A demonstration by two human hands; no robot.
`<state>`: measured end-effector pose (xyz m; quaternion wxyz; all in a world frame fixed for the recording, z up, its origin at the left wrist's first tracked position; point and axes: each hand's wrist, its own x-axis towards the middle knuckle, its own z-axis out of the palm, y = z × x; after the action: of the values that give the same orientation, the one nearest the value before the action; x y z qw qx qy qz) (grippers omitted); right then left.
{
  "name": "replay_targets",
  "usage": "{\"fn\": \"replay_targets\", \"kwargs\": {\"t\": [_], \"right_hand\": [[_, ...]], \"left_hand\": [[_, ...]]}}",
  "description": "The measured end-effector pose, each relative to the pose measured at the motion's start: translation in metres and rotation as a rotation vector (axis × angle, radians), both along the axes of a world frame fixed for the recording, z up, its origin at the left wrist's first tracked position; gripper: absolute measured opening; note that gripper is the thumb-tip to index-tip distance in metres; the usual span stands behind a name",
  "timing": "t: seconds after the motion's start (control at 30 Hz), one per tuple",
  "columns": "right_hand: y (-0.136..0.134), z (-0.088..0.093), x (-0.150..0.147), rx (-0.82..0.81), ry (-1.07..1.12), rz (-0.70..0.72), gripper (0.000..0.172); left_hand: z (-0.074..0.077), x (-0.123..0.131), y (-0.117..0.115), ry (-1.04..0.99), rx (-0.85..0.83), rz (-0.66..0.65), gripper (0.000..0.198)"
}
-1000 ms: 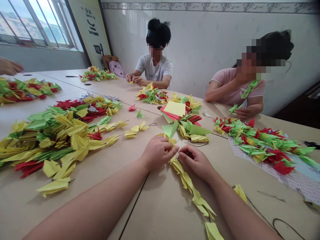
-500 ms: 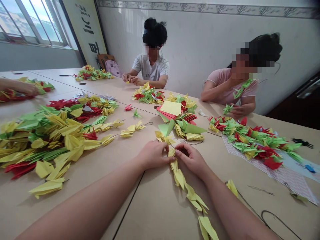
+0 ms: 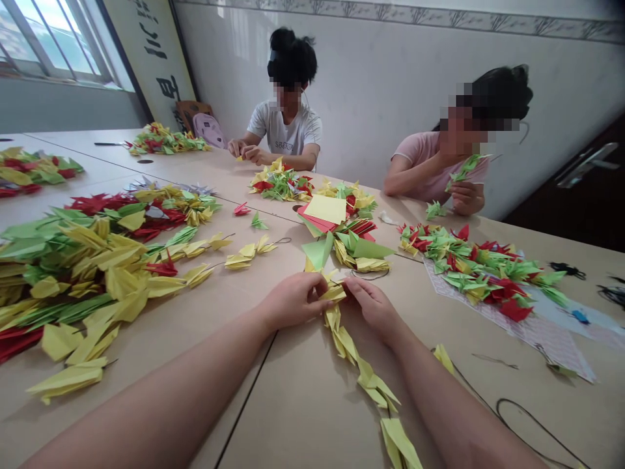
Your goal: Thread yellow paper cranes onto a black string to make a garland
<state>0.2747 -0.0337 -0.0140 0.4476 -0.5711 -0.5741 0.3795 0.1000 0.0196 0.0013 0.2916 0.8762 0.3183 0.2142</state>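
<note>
A string of folded yellow paper cranes (image 3: 343, 343) runs from between my hands toward the table's near edge. My left hand (image 3: 293, 301) pinches the topmost yellow paper crane (image 3: 334, 295) between thumb and fingers. From the other side, my right hand (image 3: 374, 306) has its thumb and fingertips closed together at that crane's edge; exactly what they grip is partly hidden. Just beyond my fingers lie a green folded paper (image 3: 318, 251) and a bundle of yellow cranes (image 3: 372, 265) with a dark cord.
A large heap of yellow, green and red cranes (image 3: 112, 254) covers the left. Strung cranes (image 3: 488, 267) lie at right on patterned paper (image 3: 561, 352). A stack of square paper sheets (image 3: 328, 210) sits ahead. Two people work across the table; a dark cord (image 3: 517, 417) loops at right.
The topmost crane has turned more sideways between my fingers. My view has shifted slightly right. The hand at far left has left the picture, and the person at right has raised a hand to the green cranes.
</note>
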Motion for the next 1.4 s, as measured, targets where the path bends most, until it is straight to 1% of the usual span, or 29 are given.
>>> {"fn": "replay_targets", "kwargs": {"t": [0.07,0.17,0.27,0.37,0.47,0.6,0.73,0.83,0.93,1.03,1.17,1.3,1.33,1.4], "right_hand": [[-0.0009,0.0018,-0.0007,-0.025,0.056,0.039,0.036],[-0.0023,0.0028,-0.0013,-0.055,0.152,0.122,0.043],[-0.0035,0.0022,-0.0013,-0.044,0.125,0.167,0.046],[-0.0037,0.0014,-0.0011,-0.044,0.101,0.174,0.039],[-0.0025,0.0006,-0.0004,-0.057,0.171,0.185,0.035],[-0.0012,0.0002,0.0013,-0.045,0.258,0.195,0.036],[-0.0022,0.0015,0.0014,-0.049,0.25,0.185,0.034],[-0.0026,0.0021,0.0003,-0.037,0.246,0.171,0.033],[-0.0017,0.0002,-0.0008,-0.004,0.185,0.141,0.033],[-0.0013,-0.0034,-0.0011,0.049,0.096,0.081,0.032],[-0.0031,-0.0047,-0.001,0.115,-0.034,0.064,0.027],[-0.0039,-0.0011,-0.0006,0.294,-0.206,0.063,0.015],[-0.0036,-0.0004,-0.0003,0.325,-0.232,0.055,0.013],[-0.0028,-0.0003,0.0005,0.338,-0.238,0.029,0.012]], "left_hand": [[0.0,0.0001,0.0001,-0.011,-0.017,0.008,0.023],[-0.0007,-0.0002,0.0005,-0.011,-0.067,-0.001,0.025],[-0.0015,-0.0003,0.0014,-0.031,-0.126,0.018,0.027],[-0.0027,0.0002,0.0023,-0.067,-0.166,0.05,0.029],[-0.0047,0.0007,0.0035,-0.098,-0.195,0.048,0.03],[-0.0055,-0.0003,0.0052,-0.123,-0.247,0.01,0.029],[-0.0004,-0.0021,0.0048,-0.153,-0.344,-0.034,0.023],[0.0021,-0.0023,0.0038,-0.214,-0.399,-0.093,0.02],[0.0003,-0.0018,0.0036,-0.242,-0.432,-0.144,0.018],[-0.0022,-0.0012,0.0039,-0.223,-0.437,-0.161,0.025],[-0.0028,-0.0004,0.0044,-0.215,-0.415,-0.148,0.027],[-0.0023,-0.0001,0.0048,-0.207,-0.384,-0.131,0.023],[-0.0021,-0.0002,0.0049,-0.204,-0.386,-0.131,0.023],[-0.0013,-0.0005,0.0048,-0.19,-0.397,-0.123,0.024]]}}
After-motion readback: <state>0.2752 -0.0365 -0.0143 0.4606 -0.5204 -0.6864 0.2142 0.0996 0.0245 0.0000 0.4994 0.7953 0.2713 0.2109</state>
